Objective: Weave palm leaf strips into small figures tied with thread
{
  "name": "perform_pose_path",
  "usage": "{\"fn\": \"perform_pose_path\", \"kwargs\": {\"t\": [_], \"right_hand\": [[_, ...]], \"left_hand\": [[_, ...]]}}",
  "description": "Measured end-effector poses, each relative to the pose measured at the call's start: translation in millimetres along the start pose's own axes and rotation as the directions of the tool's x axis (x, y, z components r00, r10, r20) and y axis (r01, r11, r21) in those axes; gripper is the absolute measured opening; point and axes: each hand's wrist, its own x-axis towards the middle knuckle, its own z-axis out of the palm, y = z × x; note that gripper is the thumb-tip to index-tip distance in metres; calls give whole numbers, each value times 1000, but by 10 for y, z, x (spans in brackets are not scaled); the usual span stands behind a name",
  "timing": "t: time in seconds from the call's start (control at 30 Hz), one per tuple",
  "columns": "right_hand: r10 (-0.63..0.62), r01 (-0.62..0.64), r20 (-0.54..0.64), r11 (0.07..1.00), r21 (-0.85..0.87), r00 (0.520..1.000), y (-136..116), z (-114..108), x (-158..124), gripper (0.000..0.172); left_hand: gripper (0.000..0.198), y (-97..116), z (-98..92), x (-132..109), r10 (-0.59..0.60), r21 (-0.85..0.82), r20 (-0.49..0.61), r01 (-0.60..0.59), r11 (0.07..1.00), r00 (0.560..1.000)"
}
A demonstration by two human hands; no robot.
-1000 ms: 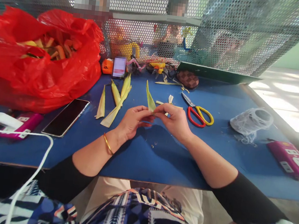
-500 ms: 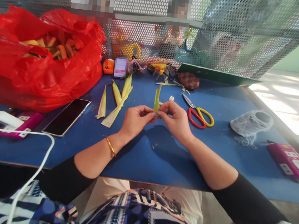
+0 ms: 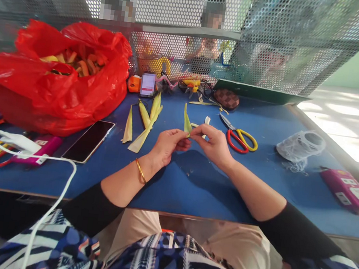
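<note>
Between my two hands, a small pointed piece of pale green corn husk (image 3: 187,120) stands with its tip up. My left hand (image 3: 169,145) pinches its lower end, fingers curled. Thumb and fingertips of my right hand (image 3: 211,141) close on the same lower end from the other side. Left of my hands, several longer corn husks (image 3: 146,126) lie on the blue table (image 3: 173,190). To the right rest scissors (image 3: 241,137) with one red and one yellow handle loop, blades pointing away. A small white scrap (image 3: 207,121) shows just behind my right hand.
A big red plastic bag (image 3: 57,99) of orange and yellow pieces fills the back left. Nearby lie a phone (image 3: 89,141) and a white cable (image 3: 70,178). A white thread spool (image 3: 301,145) and a magenta box (image 3: 350,188) sit right. A perforated metal screen (image 3: 180,9) stands behind.
The husk piece now leans left and shows a broader face. My left hand has turned slightly, its fingers more curled. The view has shifted a little.
</note>
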Motion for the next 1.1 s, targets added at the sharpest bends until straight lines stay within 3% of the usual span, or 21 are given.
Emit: {"fn": "perform_pose_path", "kwargs": {"t": [0.23,0.53,0.67,0.9,1.1], "right_hand": [[58,-57,-34,998,17,998,-13,9,-1,7],[235,-236,11,969,77,972,10,23,-1,4],[184,-185,25,982,45,983,33,34,-7,5],[-32,41,80,993,-112,996,51,-11,-7,9],[-69,86,110,983,-162,992,88,4,-22,9]], "left_hand": [[20,-39,4,15,146,47,-7,-145,988,989],[24,-57,11,3,168,82,14,-169,982,986],[22,-49,-11,24,142,68,0,-142,988,990],[20,-33,-13,15,43,-7,0,-43,999,999],[22,-35,-24,-1,29,-8,3,-29,1000,1000]]}}
